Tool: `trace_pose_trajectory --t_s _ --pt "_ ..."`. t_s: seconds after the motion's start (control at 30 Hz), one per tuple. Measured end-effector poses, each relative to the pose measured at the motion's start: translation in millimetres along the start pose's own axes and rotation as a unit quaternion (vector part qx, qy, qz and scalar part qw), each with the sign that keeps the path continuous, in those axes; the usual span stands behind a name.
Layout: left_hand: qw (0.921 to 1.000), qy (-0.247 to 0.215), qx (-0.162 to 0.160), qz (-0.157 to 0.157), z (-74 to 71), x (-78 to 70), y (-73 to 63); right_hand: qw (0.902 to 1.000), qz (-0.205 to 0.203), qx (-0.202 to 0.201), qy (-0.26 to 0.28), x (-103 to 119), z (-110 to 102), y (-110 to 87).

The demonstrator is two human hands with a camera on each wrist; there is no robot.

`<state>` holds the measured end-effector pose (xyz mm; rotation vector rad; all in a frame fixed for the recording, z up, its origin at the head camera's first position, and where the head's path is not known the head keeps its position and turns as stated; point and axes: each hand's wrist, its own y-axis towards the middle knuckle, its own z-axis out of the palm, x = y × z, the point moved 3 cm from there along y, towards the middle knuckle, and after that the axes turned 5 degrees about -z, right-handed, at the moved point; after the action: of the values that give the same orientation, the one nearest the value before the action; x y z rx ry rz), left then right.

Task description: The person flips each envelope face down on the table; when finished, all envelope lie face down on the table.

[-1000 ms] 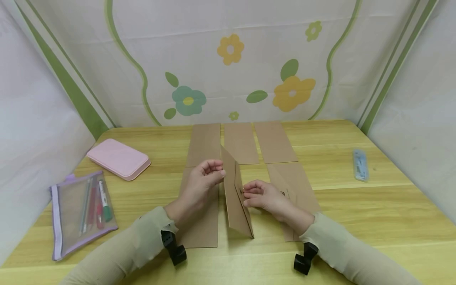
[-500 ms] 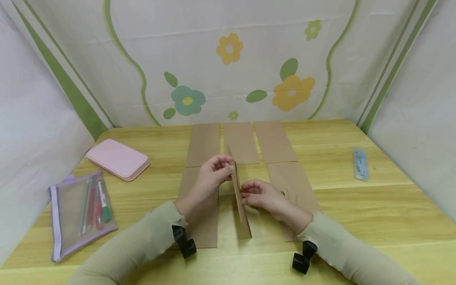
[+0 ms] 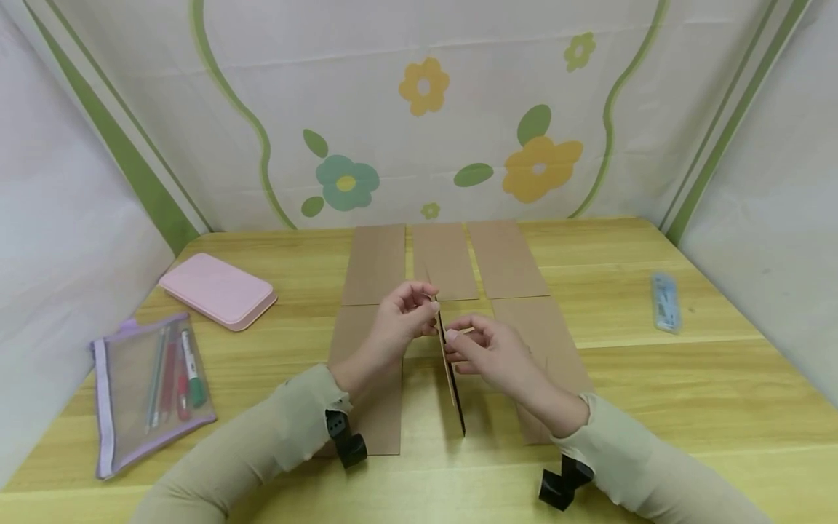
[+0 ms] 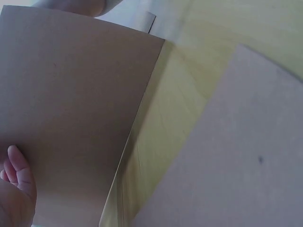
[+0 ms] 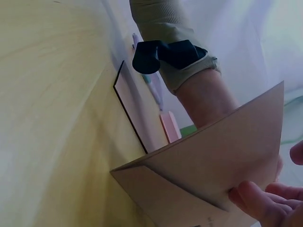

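Note:
A brown kraft-paper envelope point(image 3: 448, 364) stands nearly edge-on between my two hands, above the wooden table. My left hand point(image 3: 406, 314) pinches its upper part, and the thumb point(image 4: 20, 166) lies on the plain face in the left wrist view. On the other side is my right hand point(image 3: 489, 346), fingers bent, with fingertips touching the face near the slanted flap. In the right wrist view the right thumb point(image 5: 297, 153) is apart from the paper. A little print shows on that side. The left fingers behind the envelope are mostly hidden.
Several flat brown pieces, such as the back-left one point(image 3: 374, 263), lie in rows around the hands. At left are a pink case point(image 3: 216, 287) and a mesh pencil pouch point(image 3: 131, 407) holding pens. A small blue plastic case point(image 3: 665, 302) lies far right.
My left hand has moved right, turning the envelope from a slanted view of its face to nearly edge-on. The right hand has risen slightly, its thumb now showing near the edge.

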<state>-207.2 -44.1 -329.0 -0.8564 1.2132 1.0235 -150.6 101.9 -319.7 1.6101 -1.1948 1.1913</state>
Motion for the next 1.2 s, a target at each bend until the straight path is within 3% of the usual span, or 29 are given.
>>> trace_pose_trajectory --t_s 0.23,0.4,0.5,0.6,0.73,0.83,1.2 --pt "0.9998 -0.016 0.009 0.001 4.9 2.2 -1.5 0.9912 -0.053 -0.005 -0.121 8.2 2.3 -0.6" --pt "0.9997 -0.022 0.006 0.0 6.7 2.4 -3.3 0.9867 -0.063 -0.007 -0.15 9.1 3.3 -0.4" --pt "0.9997 -0.023 0.009 0.002 7.7 2.4 -3.8 0.9808 -0.089 -0.006 -0.173 11.0 4.1 -1.1" --pt "0.9997 -0.016 0.016 0.003 8.8 2.4 -4.0 0.9664 -0.145 -0.008 -0.212 13.4 4.5 -2.5" --pt "0.9998 -0.008 0.02 0.001 10.0 2.7 -3.3 0.9397 -0.224 -0.017 -0.258 14.9 4.2 -3.3" --pt "0.9997 -0.003 0.026 0.001 11.3 2.7 -2.1 0.9268 -0.258 -0.024 -0.272 15.0 3.3 -3.0" --pt "0.9981 0.0 0.061 0.01 21.2 2.8 1.7 0.9044 -0.27 -0.056 -0.325 24.5 -2.1 -4.8"
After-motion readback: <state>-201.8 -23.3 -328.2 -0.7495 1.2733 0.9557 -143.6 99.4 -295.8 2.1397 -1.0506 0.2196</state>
